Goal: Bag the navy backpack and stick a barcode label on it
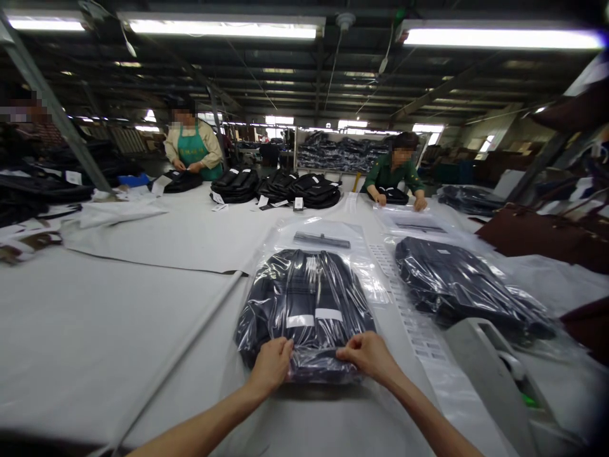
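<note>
In front of me a black backpack [304, 285] lies flat inside a clear plastic bag [352, 235] on the white table. Two white labels show on its front. At the bag's near edge, my left hand [273, 365] is closed, pinching the plastic to the left of the middle. My right hand [368, 355] pinches the same edge farther right, thumb and fingers together. Between the hands the plastic is folded and shiny over the lower end of the backpack. The fingertips of both hands touch the plastic.
To the right lies another bagged black backpack [457, 279], with a grey dispenser-like device [495, 374] nearer me. A strip of printed labels [419, 330] runs between. Stacks of black bags [280, 187] stand at the back. Two co-workers, one in a green apron [193, 149], handle bags across the table.
</note>
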A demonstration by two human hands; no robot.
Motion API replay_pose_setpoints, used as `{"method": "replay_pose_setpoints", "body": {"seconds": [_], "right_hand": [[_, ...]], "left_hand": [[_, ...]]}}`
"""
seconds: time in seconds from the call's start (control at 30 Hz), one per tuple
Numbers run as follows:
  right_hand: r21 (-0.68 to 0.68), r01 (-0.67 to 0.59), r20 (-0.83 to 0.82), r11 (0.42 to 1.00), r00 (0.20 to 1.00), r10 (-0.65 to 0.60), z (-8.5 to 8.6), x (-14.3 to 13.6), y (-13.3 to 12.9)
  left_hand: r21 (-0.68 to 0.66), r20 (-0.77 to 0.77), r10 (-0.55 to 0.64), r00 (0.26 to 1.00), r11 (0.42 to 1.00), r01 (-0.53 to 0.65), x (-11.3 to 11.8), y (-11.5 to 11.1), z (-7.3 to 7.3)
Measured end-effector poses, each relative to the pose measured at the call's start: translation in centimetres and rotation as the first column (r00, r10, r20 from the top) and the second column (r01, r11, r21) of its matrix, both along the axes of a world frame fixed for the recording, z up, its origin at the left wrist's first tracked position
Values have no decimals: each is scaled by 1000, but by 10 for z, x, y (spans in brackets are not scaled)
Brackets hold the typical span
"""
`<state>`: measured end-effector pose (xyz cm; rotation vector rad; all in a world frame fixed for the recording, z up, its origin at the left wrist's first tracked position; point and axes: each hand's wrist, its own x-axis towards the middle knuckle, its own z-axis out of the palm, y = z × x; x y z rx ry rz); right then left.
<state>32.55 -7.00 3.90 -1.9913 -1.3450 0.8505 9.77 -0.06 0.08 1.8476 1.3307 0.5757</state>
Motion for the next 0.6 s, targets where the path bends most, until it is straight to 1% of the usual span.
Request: {"method": "replay_pose_setpoints", "body": {"seconds": [0.03, 0.07, 0.13, 0.2, 0.27, 0.33, 0.37, 0.4, 0.43, 0.47, 0.5, 0.53, 0.57, 0.6], "right_hand": [[-34, -27, 65, 999, 997, 29, 3, 4, 2], [-69, -61, 97, 996, 993, 67, 6, 8, 4], [-134, -134, 73, 982, 987, 144, 7, 15, 7], [-174, -179, 41, 968, 981, 189, 9, 23, 10], [-171, -183, 67, 968, 978, 197, 14, 31, 11], [-124, -143, 156, 982, 974, 162, 26, 36, 7], [-67, -97, 221, 993, 969, 109, 34, 35, 3], [28, -32, 281, 999, 959, 23, 41, 30, -2], [150, 28, 311, 988, 948, -74, 48, 22, -7], [277, 61, 298, 959, 943, -146, 51, 10, -12], [397, 67, 255, 916, 950, -179, 52, -5, -15], [478, 18, 195, 878, 973, -126, 49, -22, -17], [529, -68, 151, 846, 988, -15, 43, -38, -16], [546, -167, 136, 821, 985, 109, 34, -52, -12]], "left_hand": [[1, -21, 4, 1000, 1000, -4, 1, 1, 0], [-3, -38, 9, 999, 1000, -9, 1, 2, 0], [-21, -59, 19, 998, 1000, -21, 3, 3, 0], [-50, -65, 26, 998, 998, -29, 4, 4, 0], [-77, -64, 31, 997, 996, -36, 5, 5, 0], [-96, -64, 39, 997, 994, -45, 6, 6, 0], [-101, -64, 46, 997, 994, -52, 6, 6, 0], [-105, -64, 52, 997, 993, -58, 7, 7, 0], [-110, -61, 57, 997, 992, -64, 7, 8, 0], [-118, -54, 61, 997, 991, -67, 7, 8, 1], [-129, -42, 63, 997, 989, -68, 7, 8, 1], [-144, -28, 64, 998, 987, -67, 7, 8, 2], [-160, -11, 65, 998, 985, -66, 7, 8, 3], [-178, 7, 65, 998, 982, -63, 7, 8, 3]]}}
